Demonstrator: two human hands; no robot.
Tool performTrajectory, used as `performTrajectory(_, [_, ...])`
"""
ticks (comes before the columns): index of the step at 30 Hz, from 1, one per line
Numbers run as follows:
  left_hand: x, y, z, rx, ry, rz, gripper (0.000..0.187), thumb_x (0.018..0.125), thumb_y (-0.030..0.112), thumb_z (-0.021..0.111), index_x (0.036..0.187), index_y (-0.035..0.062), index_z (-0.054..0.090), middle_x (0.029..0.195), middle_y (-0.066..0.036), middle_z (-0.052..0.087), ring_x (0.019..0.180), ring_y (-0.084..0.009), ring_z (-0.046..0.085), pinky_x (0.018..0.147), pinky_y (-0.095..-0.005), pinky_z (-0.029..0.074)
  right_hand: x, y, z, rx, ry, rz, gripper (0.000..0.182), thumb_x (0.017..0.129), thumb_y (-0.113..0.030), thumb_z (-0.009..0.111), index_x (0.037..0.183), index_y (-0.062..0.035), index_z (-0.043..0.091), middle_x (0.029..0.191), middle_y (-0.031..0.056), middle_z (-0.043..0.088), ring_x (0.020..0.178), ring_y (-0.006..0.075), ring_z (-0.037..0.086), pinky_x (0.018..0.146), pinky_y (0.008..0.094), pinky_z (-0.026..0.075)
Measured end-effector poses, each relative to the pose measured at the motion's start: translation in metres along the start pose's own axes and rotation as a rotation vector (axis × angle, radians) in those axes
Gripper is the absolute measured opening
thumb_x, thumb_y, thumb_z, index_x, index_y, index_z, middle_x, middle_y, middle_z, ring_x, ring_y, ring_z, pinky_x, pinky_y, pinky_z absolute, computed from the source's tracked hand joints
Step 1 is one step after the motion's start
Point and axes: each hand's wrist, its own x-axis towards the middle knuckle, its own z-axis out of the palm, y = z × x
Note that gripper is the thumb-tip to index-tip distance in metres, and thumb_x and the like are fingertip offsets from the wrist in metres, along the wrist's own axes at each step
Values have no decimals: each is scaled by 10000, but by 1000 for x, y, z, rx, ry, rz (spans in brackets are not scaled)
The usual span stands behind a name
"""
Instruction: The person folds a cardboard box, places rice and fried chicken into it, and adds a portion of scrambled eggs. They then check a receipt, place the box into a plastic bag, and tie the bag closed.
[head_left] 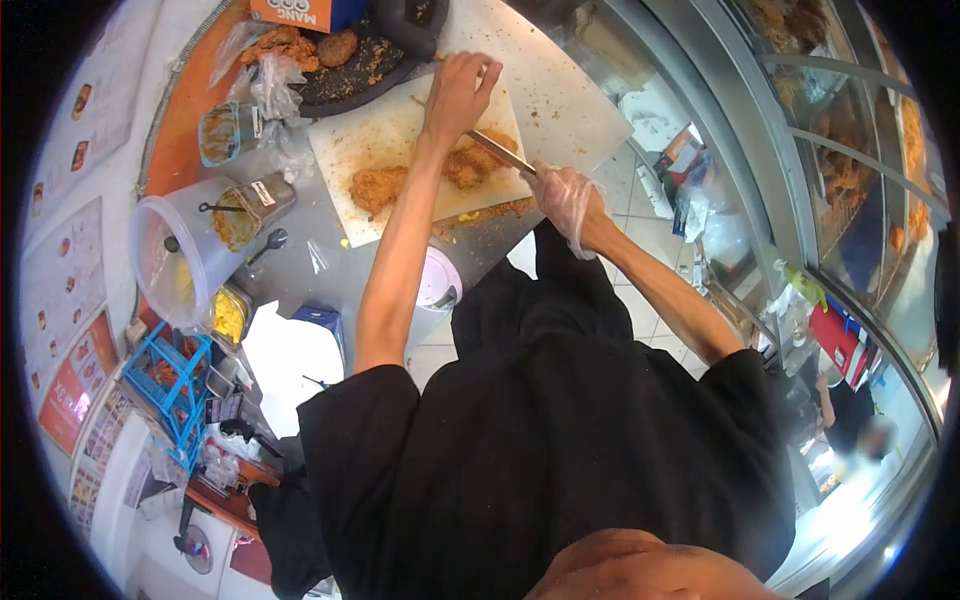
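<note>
A white cutting board (345, 150) lies on the metal counter with pieces of golden fried food (378, 187) on it. My right hand (568, 200), in a clear plastic glove, is closed round the handle of a knife (503, 150). The knife's blade points up and left, over a fried piece (470, 167) on the board's right half. My left hand (460, 95) is bare and reaches over the upper part of the board near the blade's far end. Its fingers are bent, and what they hold, if anything, cannot be made out.
A dark tray (345, 90) with crumbs and fried pieces stands beyond the board. Left are a clear tub (150, 235), sauce containers (222, 135) and a blue basket (170, 385). A pink round lid (437, 278) is near the counter's edge. Another person (850, 410) stands far right.
</note>
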Motion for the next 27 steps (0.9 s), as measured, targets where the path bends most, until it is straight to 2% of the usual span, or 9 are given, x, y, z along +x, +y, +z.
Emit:
performTrajectory(3, [-22,-9,7,36,89,30,248,906,268,574,987,38,622,958,-140,583,922,-318,513,852,-425,412,-7,1,39,53,47,1,225,942,-257,513,967,-33,517,629,207,602,573,396,621,494,450,505])
performTrajectory(6, [-18,-18,13,138,174,86,268,909,260,574,1031,22,590,960,-152,580,917,-326,520,858,-423,417,10,28,96,-537,82,-249,187,915,-246,549,918,-59,541,563,169,556,504,344,594,468,408,503])
performTrajectory(9, [-35,-3,-9,-3,59,21,281,910,260,576,1050,16,575,973,-158,579,923,-334,527,862,-421,423,-2,-9,27,-44,152,-42,168,913,-226,549,926,-61,523,551,165,551,508,342,597,469,410,500])
performTrajectory(13, [-50,-20,2,-2,130,1,262,914,256,570,992,7,590,925,-151,591,914,-344,541,845,-424,436,-10,-7,65,38,86,-24,178,917,-226,543,852,-62,563,570,179,571,515,369,594,476,449,485])
performTrajectory(15, [-47,-28,6,72,87,98,264,921,259,562,952,-1,596,902,-146,601,895,-344,545,836,-428,437,-14,16,97,-87,193,-221,196,922,-227,535,836,-54,570,602,198,589,555,377,610,488,460,483])
performTrajectory(17, [-44,-35,3,19,129,125,266,924,263,559,953,2,599,932,-151,609,894,-342,540,832,-429,434,-6,16,95,-113,128,-162,197,925,-240,531,887,-49,556,616,206,591,595,382,621,499,468,481])
performTrajectory(18, [-51,-23,-8,19,114,115,266,924,263,559,953,2,599,932,-151,609,894,-342,540,832,-429,434,-8,-29,34,20,-12,73,213,925,-261,529,895,-51,549,618,210,588,599,384,616,502,476,475])
performTrajectory(23, [-69,-30,-6,-2,91,-32,252,917,255,566,959,8,597,909,-148,598,871,-336,535,817,-411,433,-29,-40,58,29,-62,91,201,922,-260,537,935,-60,540,626,198,593,581,383,610,515,486,480])
performTrajectory(27, [-64,-22,-16,-12,97,115,256,917,251,566,979,3,587,912,-151,600,868,-338,534,817,-410,434,-23,-18,98,-41,152,-159,194,929,-243,520,974,-56,540,630,217,590,576,402,605,517,501,480])
